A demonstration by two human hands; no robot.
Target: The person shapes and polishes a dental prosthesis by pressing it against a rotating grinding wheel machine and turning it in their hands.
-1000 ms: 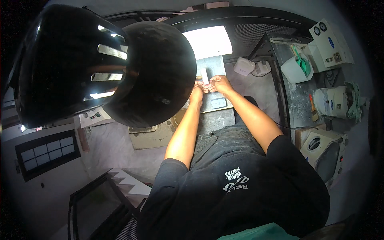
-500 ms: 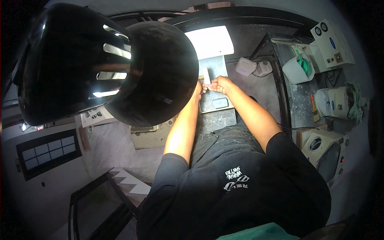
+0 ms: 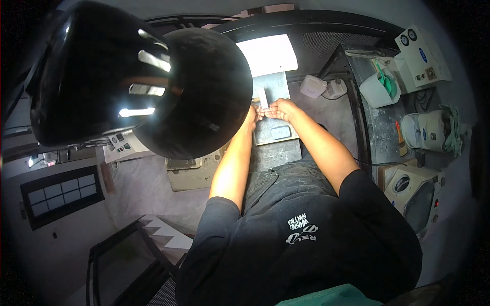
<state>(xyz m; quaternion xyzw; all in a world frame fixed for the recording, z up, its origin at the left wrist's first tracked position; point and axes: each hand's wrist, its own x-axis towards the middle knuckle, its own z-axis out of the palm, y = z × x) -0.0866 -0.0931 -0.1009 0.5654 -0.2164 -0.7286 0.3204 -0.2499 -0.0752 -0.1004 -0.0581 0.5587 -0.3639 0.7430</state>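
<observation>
The big black lamp [image 3: 204, 97] crowds my left hand [image 3: 252, 118] in view and could hide a slip there. The grey table [image 3: 275, 81] carries a flat rectangular device [image 3: 280, 132] just below my right hand [image 3: 284, 109]; a dropped wrist could shove it. The pale bar [image 3: 263, 96] rises over the table beside my meeting fingertips, and a nudge could knock it askew. My fingers curl close together; whether either hand grips anything, I can't tell. Counted: one lamp, one table beneath my hands, two jugs [image 3: 313, 86] beyond, two hands, one device, one bar.
</observation>
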